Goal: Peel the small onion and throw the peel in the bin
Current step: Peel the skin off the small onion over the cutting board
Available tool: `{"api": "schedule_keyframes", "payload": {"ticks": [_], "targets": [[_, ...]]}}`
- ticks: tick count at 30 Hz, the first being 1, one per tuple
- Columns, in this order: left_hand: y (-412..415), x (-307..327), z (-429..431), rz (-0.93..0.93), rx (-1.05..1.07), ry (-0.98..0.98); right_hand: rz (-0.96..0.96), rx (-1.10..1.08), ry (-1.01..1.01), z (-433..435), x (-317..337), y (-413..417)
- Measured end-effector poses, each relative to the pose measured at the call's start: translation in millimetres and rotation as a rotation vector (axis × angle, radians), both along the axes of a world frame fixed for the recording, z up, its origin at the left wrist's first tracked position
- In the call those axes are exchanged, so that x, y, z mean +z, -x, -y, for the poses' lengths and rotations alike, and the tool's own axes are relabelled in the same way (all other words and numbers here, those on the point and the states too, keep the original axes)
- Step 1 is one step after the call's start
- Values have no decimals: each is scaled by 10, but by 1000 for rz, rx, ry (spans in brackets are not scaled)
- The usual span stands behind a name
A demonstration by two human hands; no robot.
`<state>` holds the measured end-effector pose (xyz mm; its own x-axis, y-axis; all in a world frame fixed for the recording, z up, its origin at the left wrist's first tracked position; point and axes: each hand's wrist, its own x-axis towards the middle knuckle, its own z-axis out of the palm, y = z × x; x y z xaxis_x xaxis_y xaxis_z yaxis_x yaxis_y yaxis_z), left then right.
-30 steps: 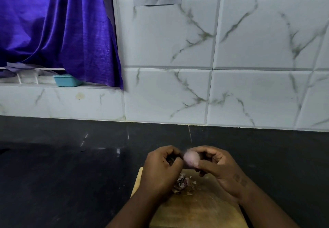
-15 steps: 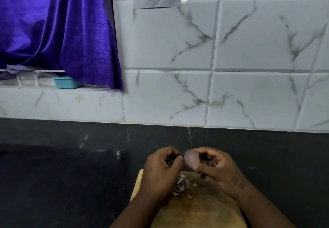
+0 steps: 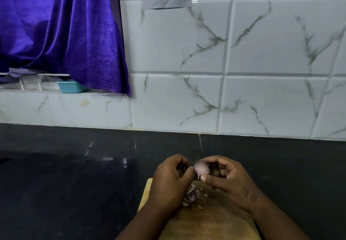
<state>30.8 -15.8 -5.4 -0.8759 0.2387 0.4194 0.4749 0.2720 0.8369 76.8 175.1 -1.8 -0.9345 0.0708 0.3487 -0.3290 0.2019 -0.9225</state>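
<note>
Now we have turned the onion [image 3: 201,169] a little in our right hand [image 3: 227,178], fingers pinching it above the board [image 3: 215,224]; its pale flesh shows more. Our left hand [image 3: 171,178] nips at its edge. Peel [image 3: 190,195] lies below, still unbinned.

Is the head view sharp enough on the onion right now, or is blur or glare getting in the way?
Head view: dim overall; the onion between the left hand and right hand looks soft, its surface detail lost; pale glare streaks on the dark counter sit left of the work; wall tile lines bow slightly from the wide lens.
</note>
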Motion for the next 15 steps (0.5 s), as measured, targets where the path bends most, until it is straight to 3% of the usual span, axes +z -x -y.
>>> {"api": "schedule_keyframes", "payload": {"ticks": [5,10,15], "targets": [[-18,-13,-12,-5,-10,56,9,3,17,-2,4,2],[-12,-6,-1,44,-61,-57,26,-8,27,-9,33,-4],[-60,29,-3,-9,-54,3,20,-20,-2,8,39,-18]]}}
